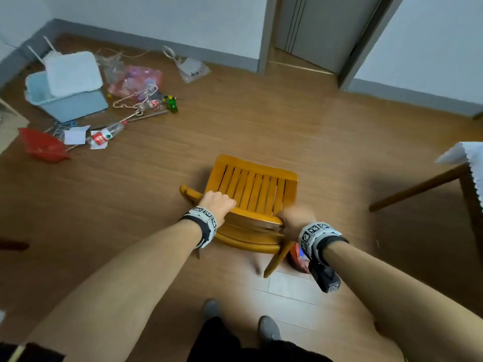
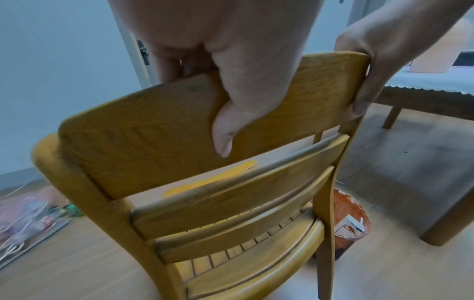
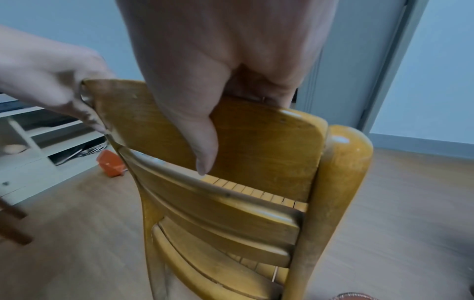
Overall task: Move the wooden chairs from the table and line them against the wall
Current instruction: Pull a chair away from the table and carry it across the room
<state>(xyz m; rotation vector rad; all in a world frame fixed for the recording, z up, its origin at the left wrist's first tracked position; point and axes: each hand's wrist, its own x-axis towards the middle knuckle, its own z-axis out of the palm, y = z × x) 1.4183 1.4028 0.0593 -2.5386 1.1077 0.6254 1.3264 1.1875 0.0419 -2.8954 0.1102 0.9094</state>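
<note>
A yellow wooden chair [image 1: 254,190] with a slatted seat stands in the middle of the wood floor, seat facing away from me. My left hand [image 1: 218,202] grips the left part of its top back rail [image 2: 143,132], thumb on the near face and fingers over the far side. My right hand [image 1: 295,218] grips the right part of the same rail [image 3: 256,138], thumb down the near face. The table [image 1: 467,178], covered with a white cloth, stands at the right edge. A white wall [image 1: 162,19] with a grey skirting runs along the far side.
Clutter lies at the far left: a blue bin [image 1: 68,100], a red dustpan [image 1: 43,145], bottles, bags and hangers. An orange waste basket [image 2: 351,221] sits right behind the chair's right rear leg. A doorway [image 1: 313,30] opens in the far wall. My feet [image 1: 269,327] are just behind the chair.
</note>
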